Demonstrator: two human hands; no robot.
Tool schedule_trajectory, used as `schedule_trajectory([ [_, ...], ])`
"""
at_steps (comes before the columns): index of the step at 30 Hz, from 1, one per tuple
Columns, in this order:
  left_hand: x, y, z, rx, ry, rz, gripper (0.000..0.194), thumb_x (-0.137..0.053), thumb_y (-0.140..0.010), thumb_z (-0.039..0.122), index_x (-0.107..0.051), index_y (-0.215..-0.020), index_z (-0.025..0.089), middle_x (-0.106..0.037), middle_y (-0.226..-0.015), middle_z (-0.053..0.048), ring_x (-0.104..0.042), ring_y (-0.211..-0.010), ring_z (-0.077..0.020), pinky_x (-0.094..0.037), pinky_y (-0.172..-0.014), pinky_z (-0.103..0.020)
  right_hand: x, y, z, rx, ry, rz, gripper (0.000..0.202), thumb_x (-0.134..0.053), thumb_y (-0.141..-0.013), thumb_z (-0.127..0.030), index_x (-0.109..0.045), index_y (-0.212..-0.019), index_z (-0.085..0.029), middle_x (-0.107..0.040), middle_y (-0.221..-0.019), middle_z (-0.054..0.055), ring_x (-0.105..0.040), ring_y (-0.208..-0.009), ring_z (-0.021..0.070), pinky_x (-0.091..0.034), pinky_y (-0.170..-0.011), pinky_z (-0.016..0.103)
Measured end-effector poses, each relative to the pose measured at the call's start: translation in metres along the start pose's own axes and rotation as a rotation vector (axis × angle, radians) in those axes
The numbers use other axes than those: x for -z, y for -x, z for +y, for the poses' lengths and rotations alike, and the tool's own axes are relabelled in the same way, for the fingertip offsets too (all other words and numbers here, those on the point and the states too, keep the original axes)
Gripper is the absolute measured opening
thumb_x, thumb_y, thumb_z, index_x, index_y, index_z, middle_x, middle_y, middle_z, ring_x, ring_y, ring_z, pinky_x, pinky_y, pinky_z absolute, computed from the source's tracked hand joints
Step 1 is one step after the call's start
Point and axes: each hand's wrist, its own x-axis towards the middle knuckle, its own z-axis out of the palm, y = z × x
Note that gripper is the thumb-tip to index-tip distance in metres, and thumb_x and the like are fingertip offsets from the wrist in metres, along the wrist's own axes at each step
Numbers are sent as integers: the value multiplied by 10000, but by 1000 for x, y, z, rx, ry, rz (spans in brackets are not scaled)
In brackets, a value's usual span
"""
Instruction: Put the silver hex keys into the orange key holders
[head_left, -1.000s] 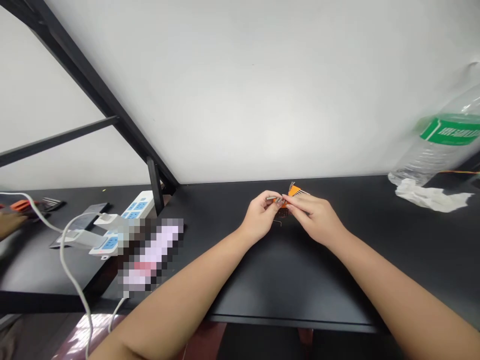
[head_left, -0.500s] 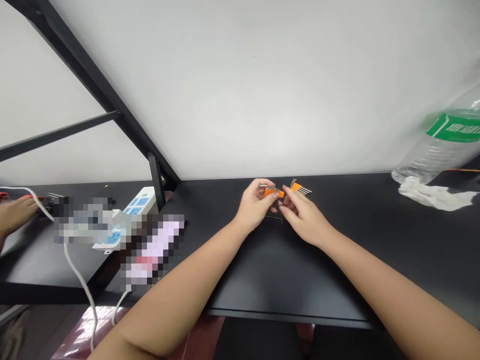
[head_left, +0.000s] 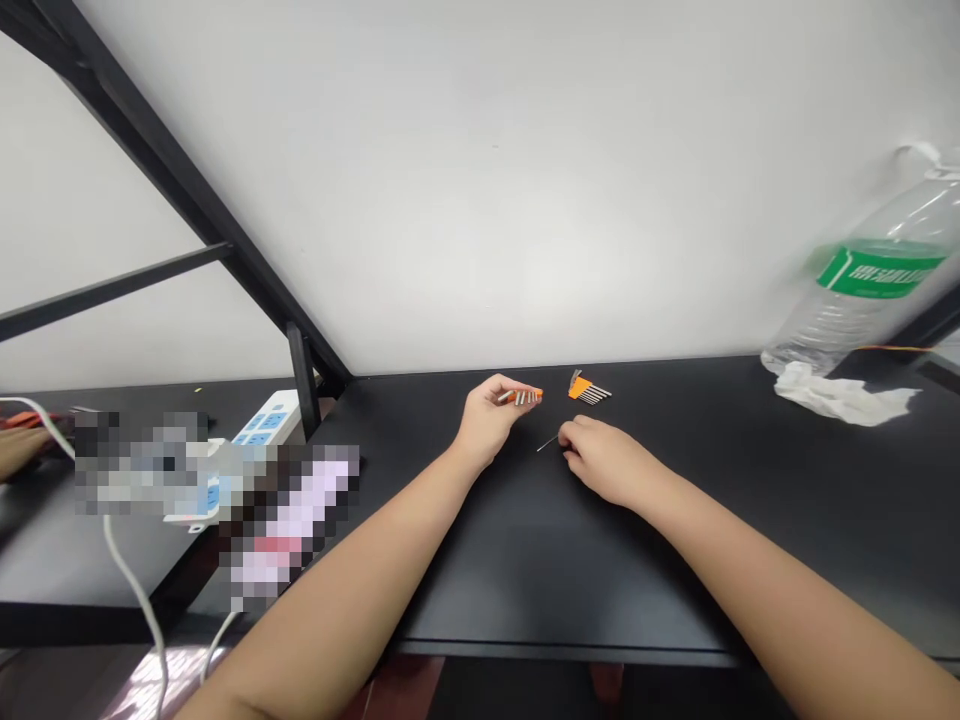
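Note:
My left hand (head_left: 484, 415) is closed on an orange hex key holder (head_left: 537, 394) with several metal keys in it, their ends pointing toward me. Lower and to the right, my right hand (head_left: 600, 455) pinches a thin hex key (head_left: 547, 443) close to the black tabletop; its tip sticks out leftward from the fingers. A second orange hex key set (head_left: 579, 387), filled with several keys, lies on the table just beyond my right hand.
A large clear bottle with a green label (head_left: 874, 270) leans against the wall at right, crumpled white tissue (head_left: 840, 394) before it. On the left are a white power strip (head_left: 266, 420), a white cable (head_left: 127, 570), a black metal frame (head_left: 300, 365) and another person's hand (head_left: 19, 450).
My right hand has come away from the orange holder and moved down to the table, where it has taken hold of the thin hex key. My left hand has turned the holder.

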Motion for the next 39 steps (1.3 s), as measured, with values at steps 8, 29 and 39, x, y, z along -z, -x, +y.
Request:
schedule_trajectory([
  [8,-3,6,-1,23,-57,-106,293,-882,-687,330,-666,-766,147,-788,-981,-116,-745,-954,-242,-566,-948,-451,0,0,2,-5,29,15,164,-574,-874,-153,-670,-995,-206,-630,-1001,57,-606,-774,169,-412,-635,272],
  [29,-2,8,7,-60,-186,-192,167,-827,-742,272,-713,-793,161,-794,-960,-89,-755,-908,-229,-617,-850,-387,21,4,11,74,-411,319,96,-571,-794,-138,-532,-762,-220,-582,-633,-50,-518,-557,109,-392,-587,236],
  [39,-5,12,7,-110,-274,-201,76,-776,-761,204,-747,-826,178,-794,-943,-69,-753,-909,-225,-607,-857,-373,23,7,9,79,-352,343,105,-553,-837,-166,-531,-751,-221,-473,-561,-65,-414,-514,99,-332,-551,229],
])
